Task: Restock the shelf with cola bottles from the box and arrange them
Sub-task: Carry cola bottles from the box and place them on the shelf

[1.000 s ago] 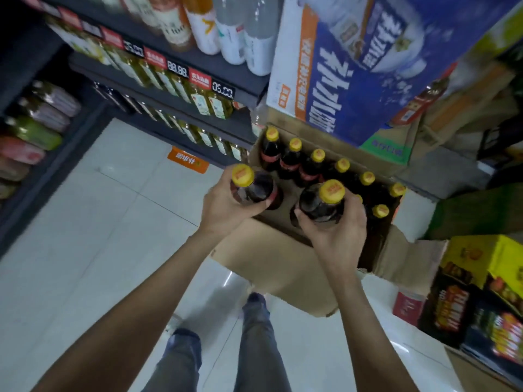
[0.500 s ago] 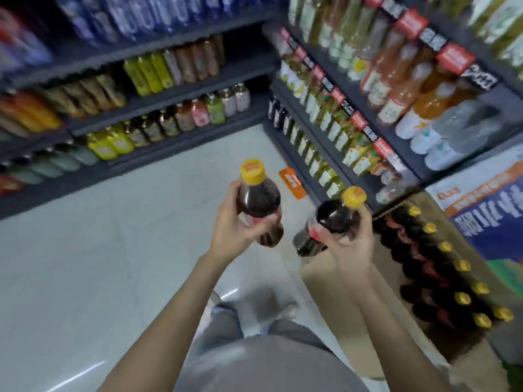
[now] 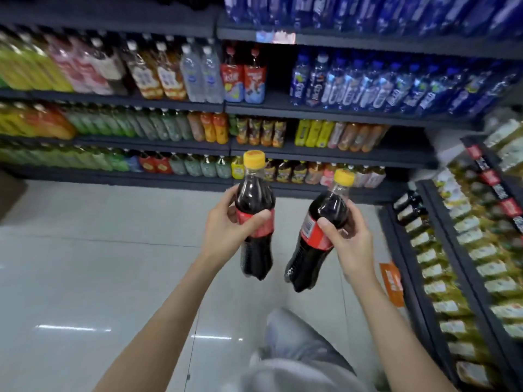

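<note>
Left hand: wrapped round left cola bottle at the label, upright, mid-aisle.
Right hand: gripping right cola bottle, tilted.
Handling: full, likely heavy, smooth plastic; hold at waist.

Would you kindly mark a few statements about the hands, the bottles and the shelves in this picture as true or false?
1. Each hand holds one cola bottle. True: left hand holds the left bottle, right hand the right bottle.
2. Both bottles have yellow caps. True.
3. The right bottle stands perfectly upright. False: it is tilted.
4. The box is in view. False: none shows.
5. The floor is carpeted. False: glossy tile.
</note>
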